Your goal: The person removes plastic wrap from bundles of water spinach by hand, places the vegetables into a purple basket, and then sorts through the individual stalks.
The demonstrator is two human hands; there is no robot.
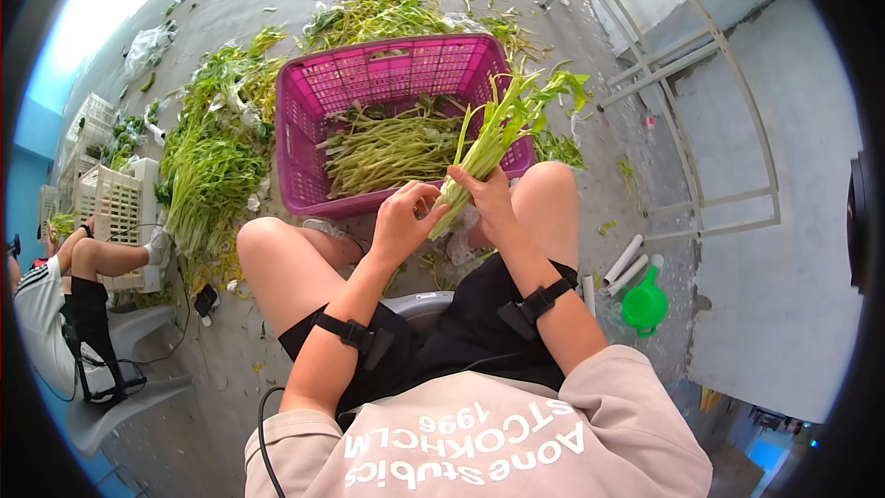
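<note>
My right hand is wrapped round a bunch of long green stems that looks like water spinach. Its leafy tops point up and to the right, over the crate's near right corner. My left hand has its fingers curled against the lower stem ends, thumb pressed to them. Just beyond my knees stands a magenta plastic crate, holding a layer of similar stems laid mostly crosswise. Both hands are above the gap between my knees.
A large heap of greens lies on the floor left of the crate, and another pile behind it. Farther left a person sits by white crates. On the right are a metal frame, white tubes and a green plastic vessel.
</note>
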